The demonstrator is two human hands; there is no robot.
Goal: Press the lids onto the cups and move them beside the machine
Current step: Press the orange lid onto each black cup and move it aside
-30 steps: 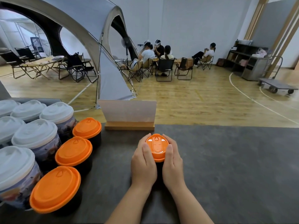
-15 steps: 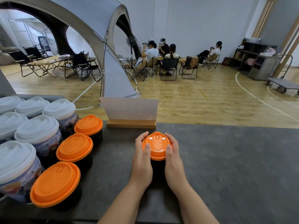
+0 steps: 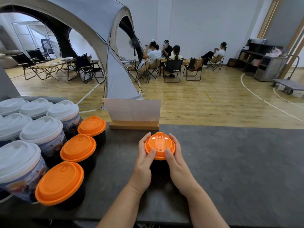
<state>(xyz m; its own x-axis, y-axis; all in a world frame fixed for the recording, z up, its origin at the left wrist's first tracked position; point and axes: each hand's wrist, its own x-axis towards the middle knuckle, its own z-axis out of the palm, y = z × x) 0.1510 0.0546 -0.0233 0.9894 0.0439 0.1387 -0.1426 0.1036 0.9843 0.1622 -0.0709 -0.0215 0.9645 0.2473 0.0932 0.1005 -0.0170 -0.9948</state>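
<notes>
An orange lid [image 3: 159, 145] sits on a black cup [image 3: 158, 168] between curled fingers — left hand [image 3: 144, 160] and right hand [image 3: 176, 160] clasp it, thumbs pressing its near rim. Uneven thumb pressure could tip the cup — or seat the lid crooked.

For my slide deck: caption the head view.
Left hand and right hand grip an orange lid atop a black cup on the grey counter.

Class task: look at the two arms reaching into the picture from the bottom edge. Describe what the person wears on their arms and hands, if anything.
Both arms are bare as far as the picture shows: no sleeves come into view. The left hand and the right hand wear no gloves, and no rings, watch or bracelet can be seen on either. The fingernails are short and look unpainted.
</notes>
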